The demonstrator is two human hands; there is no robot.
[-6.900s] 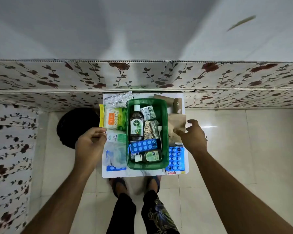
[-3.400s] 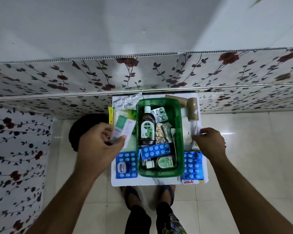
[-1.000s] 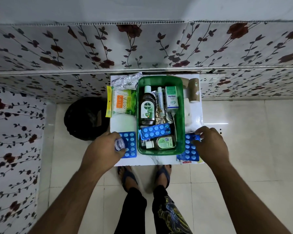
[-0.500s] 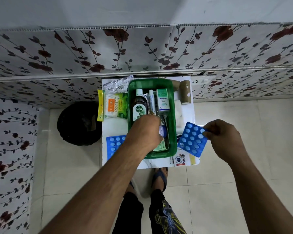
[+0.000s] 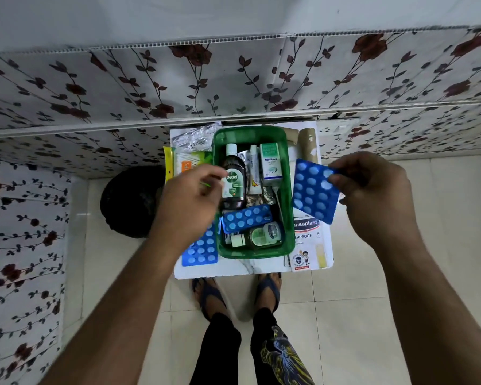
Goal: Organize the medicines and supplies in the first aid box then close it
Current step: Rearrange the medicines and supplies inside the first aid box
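Right hand (image 5: 372, 195) pinching a blue blister pack (image 5: 313, 191) by its 2 o'clock corner, held at 3 o'clock of the green box (image 5: 289, 245); left hand (image 5: 190, 201), fingers loosely spread and empty, at its 9 o'clock rim.

The right hand (image 5: 372, 195) is pinching 1 blue blister pack (image 5: 314, 191) above the table's (image 5: 206, 272) right side, while the left hand (image 5: 190, 202) (empty, fingers loosely curled) is hovering beside the green box (image 5: 288, 243).
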